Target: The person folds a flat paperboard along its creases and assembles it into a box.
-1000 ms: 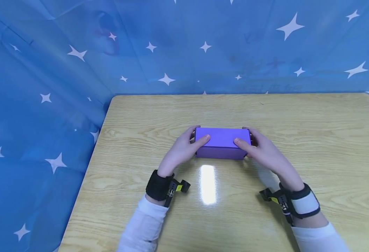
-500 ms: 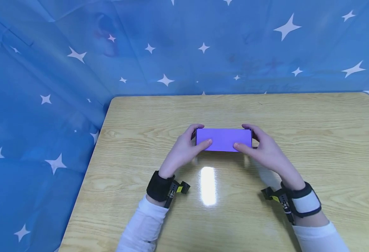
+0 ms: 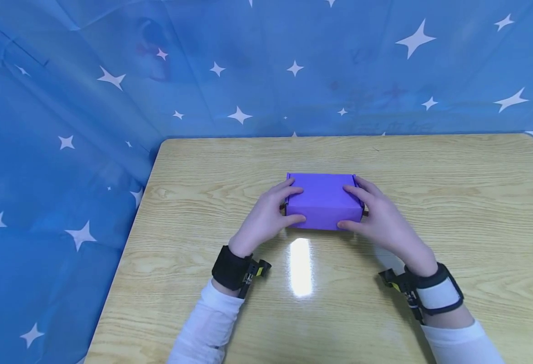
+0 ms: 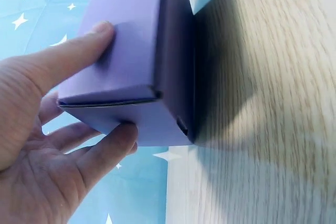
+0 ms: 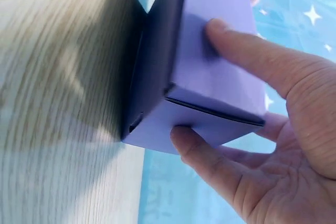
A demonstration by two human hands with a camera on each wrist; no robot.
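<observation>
A purple cardboard box (image 3: pixel 323 189) is held low over the wooden table by both hands, one at each end. My left hand (image 3: pixel 268 215) grips its left end, thumb on the face nearer me and fingertips over the upper face. At the right end, my right hand (image 3: pixel 380 217) mirrors that grip. The left wrist view shows the left thumb (image 4: pixel 79 53) on a broad face and a finger against the end flap. A small dark slot (image 5: pixel 136 123) shows near a lower corner in the right wrist view. The box's far side is hidden from the head view.
The wooden table (image 3: pixel 203 172) extends around the box, with a bright light reflection in front of it. A blue cloth with white stars (image 3: pixel 266 65) hangs behind the table and down its left side. Each wrist carries a strapped camera.
The box has turned about its long axis between the hands: a narrow face was uppermost, now a broader one is. The fingers have shifted onto the upper face and the thumbs onto the front.
</observation>
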